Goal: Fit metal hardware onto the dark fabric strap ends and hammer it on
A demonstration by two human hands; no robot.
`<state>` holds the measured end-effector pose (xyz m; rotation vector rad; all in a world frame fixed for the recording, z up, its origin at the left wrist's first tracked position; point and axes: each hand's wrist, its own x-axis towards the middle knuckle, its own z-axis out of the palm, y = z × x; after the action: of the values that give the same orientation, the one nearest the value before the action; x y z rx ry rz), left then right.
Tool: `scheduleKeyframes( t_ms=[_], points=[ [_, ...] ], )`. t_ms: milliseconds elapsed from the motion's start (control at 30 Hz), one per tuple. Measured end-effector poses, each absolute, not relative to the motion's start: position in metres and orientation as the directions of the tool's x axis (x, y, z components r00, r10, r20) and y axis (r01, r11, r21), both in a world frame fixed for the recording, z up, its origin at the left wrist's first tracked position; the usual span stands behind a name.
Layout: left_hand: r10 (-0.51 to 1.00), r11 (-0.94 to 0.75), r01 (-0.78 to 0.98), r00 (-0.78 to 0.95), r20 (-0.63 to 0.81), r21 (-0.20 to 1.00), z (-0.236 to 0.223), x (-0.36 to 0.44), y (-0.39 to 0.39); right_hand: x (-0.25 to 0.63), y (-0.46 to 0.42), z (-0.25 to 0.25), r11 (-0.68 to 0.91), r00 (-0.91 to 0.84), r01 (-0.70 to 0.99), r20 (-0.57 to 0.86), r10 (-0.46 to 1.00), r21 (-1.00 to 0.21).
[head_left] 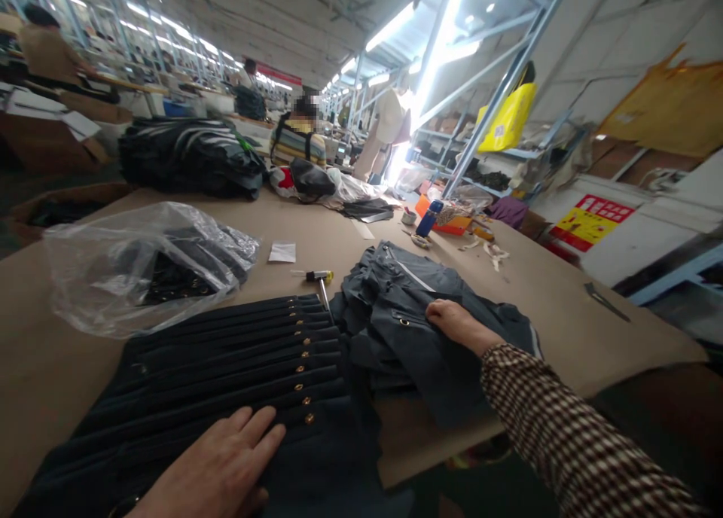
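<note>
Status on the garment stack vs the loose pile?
Looks done: dark garments lie fanned in a neat overlapped row, brass buttons aligned, left hand flat on them. In hand: right hand rests on a crumpled grey garment. Left: that pile is unsorted; more pieces sit in the plastic bag.

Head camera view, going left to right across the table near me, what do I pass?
Plastic bag → left hand on the stack of dark buttoned pieces → hammer → grey garment under the right hand.
</note>
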<state>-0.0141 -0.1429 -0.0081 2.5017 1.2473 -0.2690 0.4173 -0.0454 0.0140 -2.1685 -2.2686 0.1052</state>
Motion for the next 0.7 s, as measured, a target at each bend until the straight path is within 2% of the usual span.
scheduleKeyframes(
  t_ms=[67, 167, 300, 367, 400, 467, 533, 600, 667, 700],
  points=[
    [0.730, -0.563, 0.795, 0.607, -0.314, 0.226, 0.003, -0.012, -0.142, 0.417, -0.046, 0.008, 0.044, -0.046, 0.998, -0.048, 0.998, -0.043],
    [0.699, -0.613, 0.738, 0.673, -0.241, 0.284, 0.005, -0.015, -0.137, 0.416, -0.043, 0.015, 0.059, -0.060, 0.998, -0.026, 0.998, -0.037],
    [0.661, -0.666, 0.657, 0.740, -0.130, 0.353, 0.013, -0.025, -0.128, 0.404, -0.043, 0.056, 0.076, -0.076, 0.997, 0.121, 0.990, 0.002],
    [0.673, -0.693, 0.617, 0.739, 0.027, 0.371, 0.033, -0.029, -0.126, 0.385, -0.057, 0.088, 0.067, -0.083, 0.995, 0.272, 0.959, 0.068],
    [0.674, -0.719, 0.593, 0.723, 0.154, 0.362, 0.047, -0.031, -0.127, 0.371, -0.068, 0.104, 0.077, -0.147, 0.980, 0.398, 0.906, 0.185],
    [0.612, -0.790, 0.540, 0.660, 0.437, 0.290, 0.079, -0.031, -0.134, 0.334, -0.096, 0.133, 0.137, -0.303, 0.930, 0.498, 0.813, 0.341],
    [0.517, -0.829, 0.533, 0.614, 0.596, 0.171, 0.109, -0.029, -0.147, 0.289, -0.125, 0.154, 0.333, -0.515, 0.849, 0.498, 0.698, 0.411],
    [0.524, -0.798, 0.592, 0.589, 0.615, 0.114, 0.132, -0.027, -0.164, 0.245, -0.150, 0.166, 0.580, -0.706, 0.708, 0.383, 0.596, 0.403],
    [0.613, -0.732, 0.668, 0.562, 0.555, 0.133, 0.142, -0.028, -0.179, 0.210, -0.169, 0.172, 0.706, -0.758, 0.641, 0.398, 0.517, 0.301],
    [0.664, -0.698, 0.698, 0.547, 0.509, 0.160, 0.143, -0.031, -0.186, 0.198, -0.177, 0.175, 0.729, -0.742, 0.647, 0.406, 0.534, 0.223]
  ],
)
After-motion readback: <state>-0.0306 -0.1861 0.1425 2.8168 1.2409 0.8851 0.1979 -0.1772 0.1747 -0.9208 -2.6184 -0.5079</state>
